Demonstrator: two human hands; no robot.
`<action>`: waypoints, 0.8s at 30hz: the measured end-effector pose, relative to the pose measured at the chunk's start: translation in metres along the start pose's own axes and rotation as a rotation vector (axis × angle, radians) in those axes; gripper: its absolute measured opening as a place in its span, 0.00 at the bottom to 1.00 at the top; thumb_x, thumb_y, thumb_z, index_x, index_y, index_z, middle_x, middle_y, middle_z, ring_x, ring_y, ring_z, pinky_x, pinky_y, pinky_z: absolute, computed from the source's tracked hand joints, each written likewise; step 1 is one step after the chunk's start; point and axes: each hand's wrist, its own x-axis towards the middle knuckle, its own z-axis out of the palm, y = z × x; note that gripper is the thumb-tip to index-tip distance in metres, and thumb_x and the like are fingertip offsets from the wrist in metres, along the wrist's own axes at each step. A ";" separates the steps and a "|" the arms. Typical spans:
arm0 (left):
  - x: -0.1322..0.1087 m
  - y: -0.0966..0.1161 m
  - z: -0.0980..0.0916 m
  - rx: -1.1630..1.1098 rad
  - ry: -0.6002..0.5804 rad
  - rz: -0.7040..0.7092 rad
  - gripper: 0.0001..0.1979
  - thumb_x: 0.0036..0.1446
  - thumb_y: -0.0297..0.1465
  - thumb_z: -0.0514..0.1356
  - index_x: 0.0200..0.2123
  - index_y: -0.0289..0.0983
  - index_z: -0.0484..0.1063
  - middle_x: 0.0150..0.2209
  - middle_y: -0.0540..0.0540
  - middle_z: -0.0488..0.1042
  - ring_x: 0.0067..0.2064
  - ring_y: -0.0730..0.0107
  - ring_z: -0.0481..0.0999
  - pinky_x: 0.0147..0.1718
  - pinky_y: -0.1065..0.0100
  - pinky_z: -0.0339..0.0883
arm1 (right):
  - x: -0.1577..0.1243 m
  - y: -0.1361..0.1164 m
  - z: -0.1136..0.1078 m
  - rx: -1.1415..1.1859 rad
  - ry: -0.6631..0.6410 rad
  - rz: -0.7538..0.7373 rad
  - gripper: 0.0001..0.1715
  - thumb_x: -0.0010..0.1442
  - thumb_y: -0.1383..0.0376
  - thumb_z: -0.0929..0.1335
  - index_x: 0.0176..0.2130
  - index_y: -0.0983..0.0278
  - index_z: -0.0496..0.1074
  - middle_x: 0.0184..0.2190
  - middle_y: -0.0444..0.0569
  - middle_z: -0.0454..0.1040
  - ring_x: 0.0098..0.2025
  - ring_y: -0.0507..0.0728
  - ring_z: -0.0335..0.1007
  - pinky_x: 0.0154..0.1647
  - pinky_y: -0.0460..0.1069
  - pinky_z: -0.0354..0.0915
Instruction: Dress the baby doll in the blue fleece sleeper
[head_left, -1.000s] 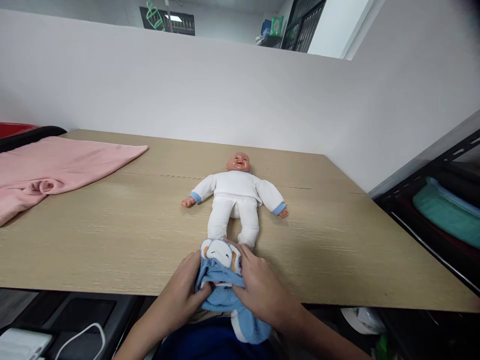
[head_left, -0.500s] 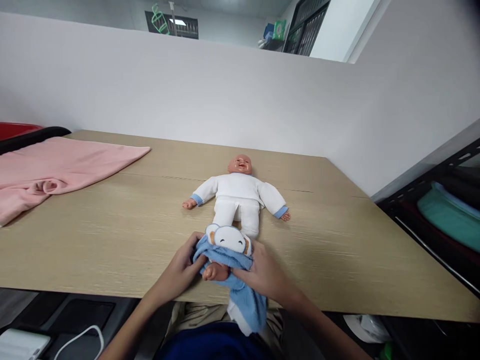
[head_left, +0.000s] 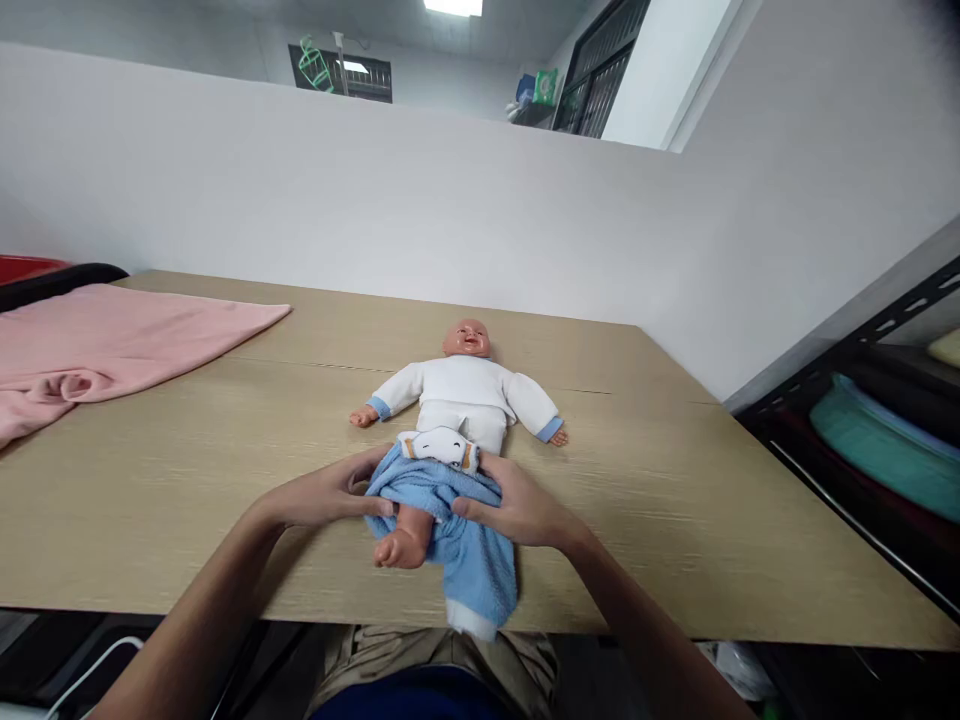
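Observation:
A baby doll (head_left: 466, 385) in a white top with blue cuffs lies on its back, head toward the wall. Blue fleece pants (head_left: 480, 560) with a white animal-face patch are bunched around its legs. One bare foot (head_left: 403, 545) pokes out of the leg opening on the left; the other foot is hidden inside the second pant leg, which trails toward the table's front edge. My left hand (head_left: 337, 492) grips the bunched fabric on the left, thumb beside the doll's ankle. On the other side my right hand (head_left: 521, 503) pinches the pants near the patch.
The wooden table (head_left: 225, 500) meets a white wall (head_left: 375, 200) at the back. A pink cloth (head_left: 135, 330) lies at the left, near a red and black bin (head_left: 60, 280). To the right stands a black rack (head_left: 825, 450) holding folded teal cloth (head_left: 885, 450).
Both hands have drawn the pants farther up the doll's leg, away from me. More of the bare foot and ankle now shows, and the patch sits nearer the doll's waist.

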 end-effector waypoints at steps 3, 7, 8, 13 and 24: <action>-0.005 -0.003 -0.010 0.102 0.017 -0.021 0.25 0.71 0.51 0.61 0.62 0.42 0.72 0.59 0.43 0.77 0.63 0.51 0.73 0.65 0.55 0.68 | -0.021 0.012 -0.008 0.084 -0.002 0.029 0.28 0.72 0.47 0.71 0.61 0.60 0.76 0.59 0.53 0.79 0.60 0.65 0.75 0.66 0.60 0.68; -0.002 0.004 -0.020 0.173 0.087 -0.052 0.24 0.74 0.53 0.55 0.42 0.38 0.73 0.40 0.48 0.74 0.44 0.62 0.74 0.48 0.63 0.72 | -0.035 0.039 -0.012 0.341 0.153 0.080 0.21 0.70 0.46 0.72 0.44 0.61 0.76 0.39 0.44 0.75 0.44 0.56 0.72 0.50 0.50 0.70; 0.000 0.008 -0.022 0.179 0.080 -0.063 0.24 0.74 0.53 0.55 0.41 0.38 0.73 0.39 0.48 0.73 0.43 0.63 0.73 0.47 0.63 0.72 | -0.035 0.045 -0.010 0.399 0.215 0.077 0.21 0.69 0.45 0.73 0.43 0.60 0.75 0.38 0.43 0.74 0.42 0.55 0.71 0.49 0.49 0.69; 0.019 0.035 -0.028 0.317 0.055 -0.048 0.24 0.72 0.52 0.58 0.59 0.42 0.73 0.57 0.43 0.75 0.57 0.56 0.74 0.59 0.59 0.69 | -0.025 0.049 0.001 0.508 0.284 -0.005 0.21 0.69 0.45 0.74 0.50 0.57 0.73 0.44 0.45 0.76 0.48 0.56 0.72 0.54 0.49 0.68; 0.116 0.080 -0.012 0.082 -0.384 0.174 0.19 0.65 0.46 0.69 0.39 0.37 0.69 0.34 0.53 0.64 0.35 0.72 0.64 0.33 0.73 0.61 | -0.006 0.012 -0.013 0.372 0.456 -0.101 0.23 0.68 0.44 0.73 0.36 0.60 0.71 0.29 0.41 0.65 0.32 0.53 0.60 0.35 0.48 0.60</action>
